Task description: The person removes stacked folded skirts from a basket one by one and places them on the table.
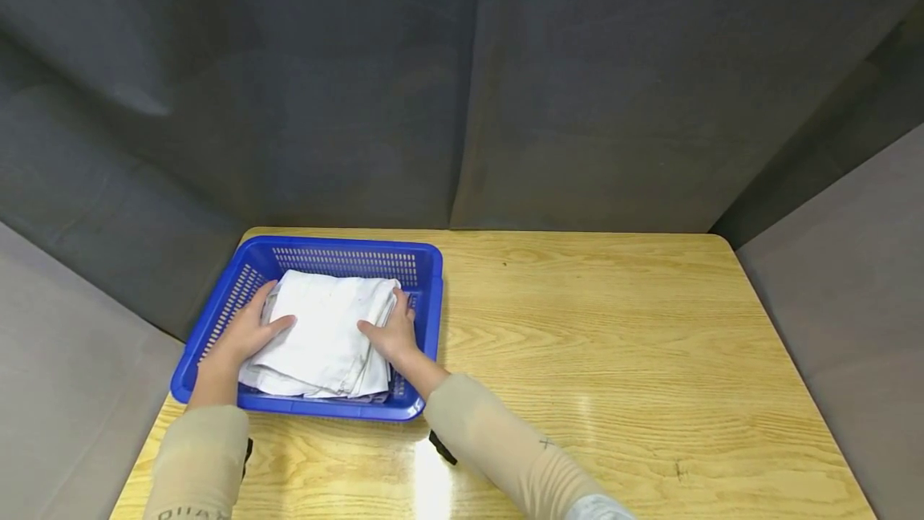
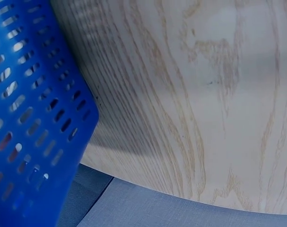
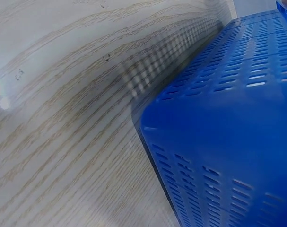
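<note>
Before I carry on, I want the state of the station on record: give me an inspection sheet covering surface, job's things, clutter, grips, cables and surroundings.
Surface: wood-grain table with small dark marks and bright glare.
Job's things: folded white cloth, layered, inside a blue basket on the table's left part; number of pieces unclear.
Clutter: nothing seen.
Left grip: holds the cloth's left side, thumb on top.
Right grip: holds its right side, thumb on top.
Cables: nothing seen.
Surroundings: dark grey drape behind the table, lighter grey panels at both sides.
</note>
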The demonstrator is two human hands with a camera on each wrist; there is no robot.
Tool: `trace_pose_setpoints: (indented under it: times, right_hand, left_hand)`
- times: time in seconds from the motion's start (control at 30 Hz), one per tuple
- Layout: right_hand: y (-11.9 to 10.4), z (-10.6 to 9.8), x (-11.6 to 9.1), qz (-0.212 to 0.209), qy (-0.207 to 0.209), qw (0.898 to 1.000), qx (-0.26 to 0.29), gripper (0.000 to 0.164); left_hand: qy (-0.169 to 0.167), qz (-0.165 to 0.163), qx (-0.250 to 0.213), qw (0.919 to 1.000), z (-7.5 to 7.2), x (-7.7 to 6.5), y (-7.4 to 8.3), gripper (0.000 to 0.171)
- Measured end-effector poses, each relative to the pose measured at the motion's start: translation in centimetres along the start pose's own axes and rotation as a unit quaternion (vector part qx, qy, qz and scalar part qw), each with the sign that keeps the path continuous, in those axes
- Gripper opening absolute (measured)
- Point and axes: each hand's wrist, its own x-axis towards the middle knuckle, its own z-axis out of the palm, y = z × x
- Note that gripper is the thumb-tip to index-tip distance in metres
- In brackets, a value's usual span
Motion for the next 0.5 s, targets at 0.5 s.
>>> trace_pose_setpoints:
  times: [0.5]
  right_hand:
    - [0.26, 0.41, 0.05, 0.014, -0.031, 0.999, -0.002, 0.085]
  left_hand:
    - [0.004, -0.020, -0.038, 0.9991, 0.71, 0.24, -0.43, 0.085]
